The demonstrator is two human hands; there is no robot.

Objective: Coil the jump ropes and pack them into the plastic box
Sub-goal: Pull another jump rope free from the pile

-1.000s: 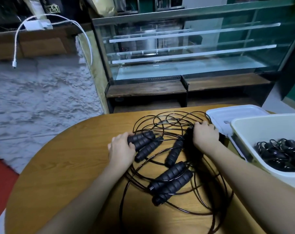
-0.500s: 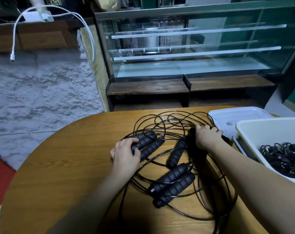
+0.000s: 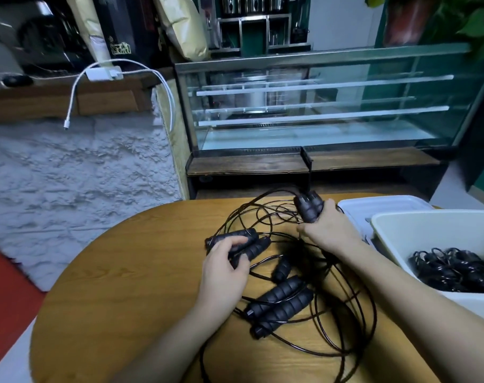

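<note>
1. Nearest the camera, loose loops of black jump-rope cord (image 3: 372, 322) sprawl over the round wooden table (image 3: 119, 286), running off the bottom edge of the view.
2. Two black ribbed handles (image 3: 279, 305) lie side by side on the table inside those loops, and a single shorter handle (image 3: 282, 268) lies just beyond them.
3. The left hand (image 3: 224, 268) rests on another pair of handles (image 3: 249, 243), its fingers curled over them where they lie on the table.
4. The right hand (image 3: 328, 229) grips a raised pair of handles (image 3: 308, 207), lifted off the table with their ends pointing away, cords trailing down to the tangle.
5. To the right stands the pale plastic box (image 3: 418, 230), with coiled jump ropes (image 3: 454, 268) already lying inside it.
6. Behind the box a white lid (image 3: 379, 205) lies flat on the table.
7. Beyond the table stands a glass display case (image 3: 318, 106) on a wooden base.
8. Further left, a white charger cable (image 3: 75, 98) hangs from a counter edge above a rough grey wall.
</note>
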